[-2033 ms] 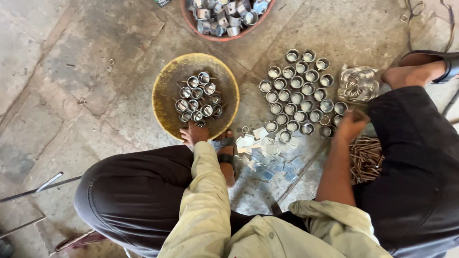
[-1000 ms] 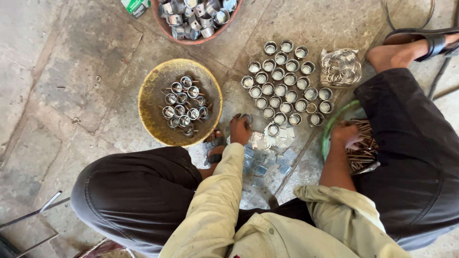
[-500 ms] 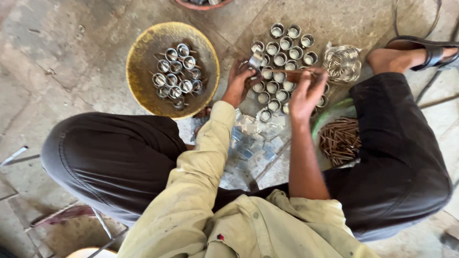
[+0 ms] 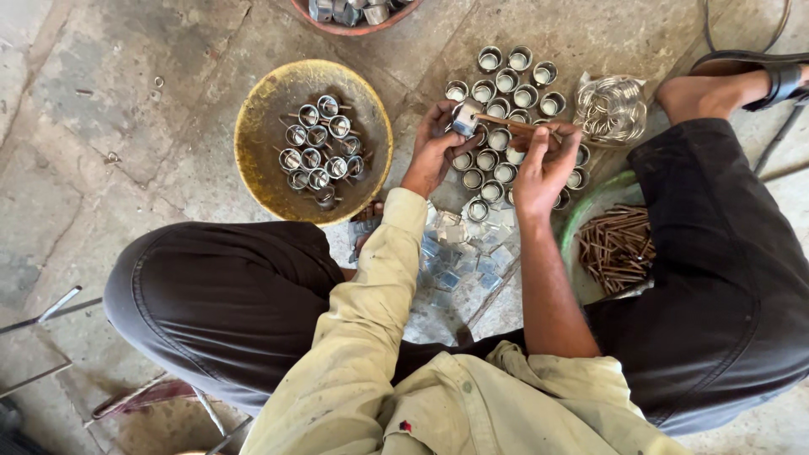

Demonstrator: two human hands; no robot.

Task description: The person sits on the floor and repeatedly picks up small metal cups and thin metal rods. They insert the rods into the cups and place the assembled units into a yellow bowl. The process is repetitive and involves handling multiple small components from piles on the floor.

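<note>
Above the cluster of small metal cups [image 4: 506, 126] standing open-side up on the stone floor [image 4: 101, 152], your left hand [image 4: 434, 152] is closed around one small metal cup [image 4: 464, 117], fingertips on its rim and wall. Your right hand [image 4: 543, 164] pinches a thin brown rod [image 4: 514, 124] whose tip meets that cup.

Expect the cup to be light, rigid and smooth; it will likely slip if held by the wall alone, so grip across the rim. The rod looks stiff and slender; hold it near the working end.

Containers:
- Round brass-coloured pan [image 4: 261, 160], left: cups already fitted with rods.
- Green-rimmed tray [image 4: 581, 219], right: loose brown rods.
- Reddish bowl [image 4: 354, 25], top edge: more metal parts.
- Clear plastic bag [image 4: 611, 108]: metal rings, apparently.

Small square glass pieces [image 4: 459, 261] lie between your knees.
</note>
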